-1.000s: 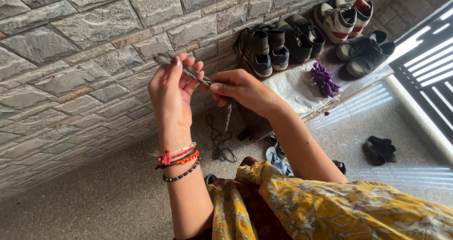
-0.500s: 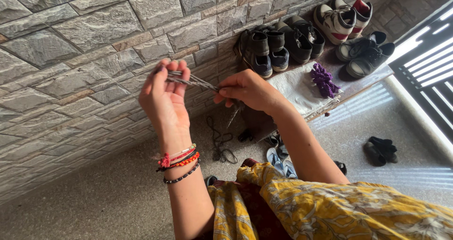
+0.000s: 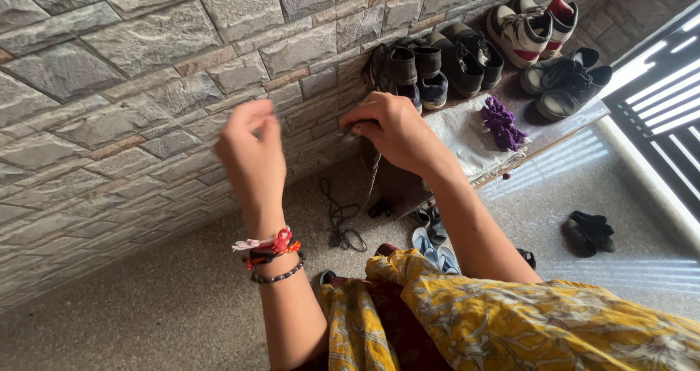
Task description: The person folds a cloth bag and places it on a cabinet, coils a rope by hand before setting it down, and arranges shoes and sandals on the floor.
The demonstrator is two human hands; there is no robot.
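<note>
My left hand (image 3: 251, 152) is raised in front of the stone wall with its back to me, blurred, its fingers curled over one end of a thin grey cord. My right hand (image 3: 394, 132) is a little to the right and pinches the same cord. The cord's tail (image 3: 375, 172) hangs down from that hand toward the floor. The stretch of cord between the hands is barely visible. Bracelets circle my left wrist (image 3: 271, 254).
A dark lace (image 3: 339, 221) lies looped on the floor by the stone wall (image 3: 109, 64). A low bench (image 3: 525, 97) carries several shoes, a white cloth (image 3: 459, 134) and a purple bundle (image 3: 501, 121). Black shoes (image 3: 587, 232) and sandals (image 3: 430, 240) lie on the floor.
My left hand has rolled over, its palm now turned away from me. My right hand has risen slightly toward the wall, and the cord between them is no longer plainly seen.
</note>
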